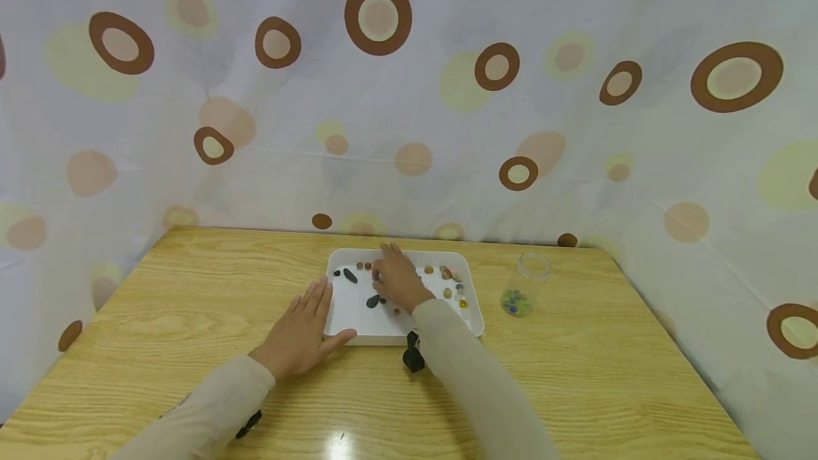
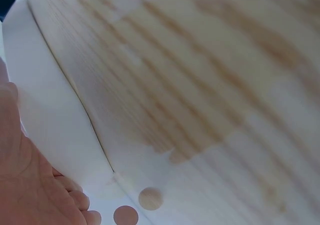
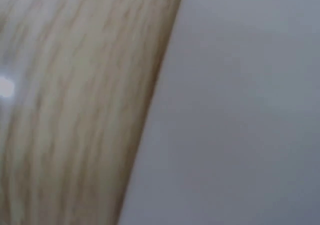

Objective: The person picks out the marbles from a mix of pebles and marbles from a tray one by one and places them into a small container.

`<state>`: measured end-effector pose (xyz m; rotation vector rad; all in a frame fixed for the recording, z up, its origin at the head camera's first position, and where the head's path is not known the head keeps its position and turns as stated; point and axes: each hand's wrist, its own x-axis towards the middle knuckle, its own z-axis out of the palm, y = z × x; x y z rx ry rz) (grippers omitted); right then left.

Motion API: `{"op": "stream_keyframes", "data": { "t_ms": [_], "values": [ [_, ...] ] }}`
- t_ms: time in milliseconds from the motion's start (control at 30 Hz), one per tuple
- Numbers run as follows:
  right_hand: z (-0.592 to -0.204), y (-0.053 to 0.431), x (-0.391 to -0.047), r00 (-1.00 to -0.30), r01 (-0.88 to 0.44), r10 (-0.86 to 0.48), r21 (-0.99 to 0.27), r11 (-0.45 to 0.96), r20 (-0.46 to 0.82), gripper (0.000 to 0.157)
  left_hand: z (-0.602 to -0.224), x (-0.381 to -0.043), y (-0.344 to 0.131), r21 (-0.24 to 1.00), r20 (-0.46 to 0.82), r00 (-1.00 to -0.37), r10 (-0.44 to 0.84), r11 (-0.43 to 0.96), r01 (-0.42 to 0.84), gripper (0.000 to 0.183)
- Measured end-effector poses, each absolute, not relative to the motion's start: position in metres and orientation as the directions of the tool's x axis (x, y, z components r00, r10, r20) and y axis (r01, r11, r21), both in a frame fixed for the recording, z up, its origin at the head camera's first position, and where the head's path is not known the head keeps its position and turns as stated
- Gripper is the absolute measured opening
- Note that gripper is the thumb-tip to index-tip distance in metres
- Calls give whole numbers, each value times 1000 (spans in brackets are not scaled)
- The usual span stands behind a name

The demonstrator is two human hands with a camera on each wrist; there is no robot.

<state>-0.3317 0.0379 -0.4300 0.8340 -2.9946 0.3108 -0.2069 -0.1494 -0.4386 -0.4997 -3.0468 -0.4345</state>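
Note:
A shallow white tray (image 1: 345, 312) sits on the table with several small stones in it. Dark stones, such as a long black stone (image 1: 350, 275) and a dark oval stone (image 1: 373, 301), lie toward its left. On its right side are brown and tan stones (image 1: 446, 272) and a yellow stone (image 1: 463, 303). My left hand (image 1: 299, 338) rests along the tray's left edge, fingers straight and thumb at the front corner. Over the middle of the tray is my right hand (image 1: 401, 281), its fingers bent downward among the stones; whether they pinch one is hidden.
A clear jar (image 1: 529, 277) with green and blue glass pieces at its bottom stands right of the tray. Behind the wooden table (image 1: 594, 346) hangs a spotted cloth (image 1: 409, 105). A black wrist device (image 1: 413, 355) hangs under the right sleeve.

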Motion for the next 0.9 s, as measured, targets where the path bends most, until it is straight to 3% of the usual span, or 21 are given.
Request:
{"op": "stream_keyframes", "data": {
  "t_ms": [567, 900],
  "values": [
    [-386, 89, -324, -811, -578, -558, -93, 811, 177, 12, -441, -208, -149, 255, 81, -947, 311, 912, 322, 96],
    [-348, 161, -302, -771, -582, -525, -62, 811, 362, 15, -439, -207, -149, 262, 79, -945, 319, 908, 328, 95]
  ]
}}
